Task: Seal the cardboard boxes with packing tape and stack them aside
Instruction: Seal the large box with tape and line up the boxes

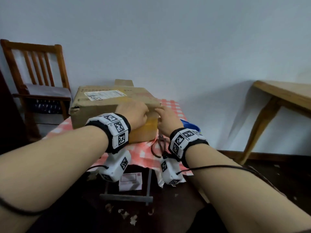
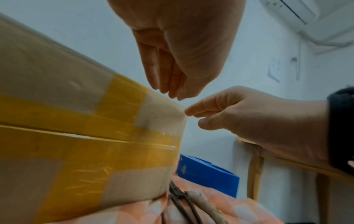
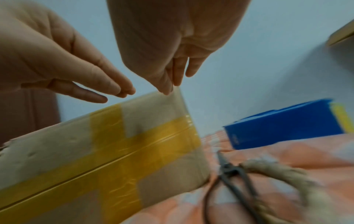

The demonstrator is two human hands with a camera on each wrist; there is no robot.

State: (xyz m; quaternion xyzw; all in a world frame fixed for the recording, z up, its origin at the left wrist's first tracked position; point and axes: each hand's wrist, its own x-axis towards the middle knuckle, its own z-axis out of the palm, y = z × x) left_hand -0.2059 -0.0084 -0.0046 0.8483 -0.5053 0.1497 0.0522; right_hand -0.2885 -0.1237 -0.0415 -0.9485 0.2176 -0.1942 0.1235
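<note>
A closed cardboard box [image 1: 104, 105] with a shipping label sits on a table with a red-and-white checked cloth [image 1: 143, 152]. Yellow packing tape [image 2: 76, 121] runs along the seam on its near side, crossed by an upright strip [image 3: 107, 121]. My left hand [image 1: 138, 113] lies over the box's near top edge, its straight fingers [image 2: 168, 91] touching the cardboard close to the right corner. My right hand [image 1: 161, 113] is at that corner, fingertips [image 3: 168, 89] resting on it; thumb and forefinger [image 2: 191, 112] are slightly apart and hold nothing I can see.
Dark scissors [image 1: 161, 143] with cord-wrapped handles lie on the cloth just right of the box. A blue box [image 3: 277, 128] stands behind them. A wooden chair [image 1: 37, 78] is at the back left, a wooden table [image 1: 282, 96] at right. Paper scraps litter the floor.
</note>
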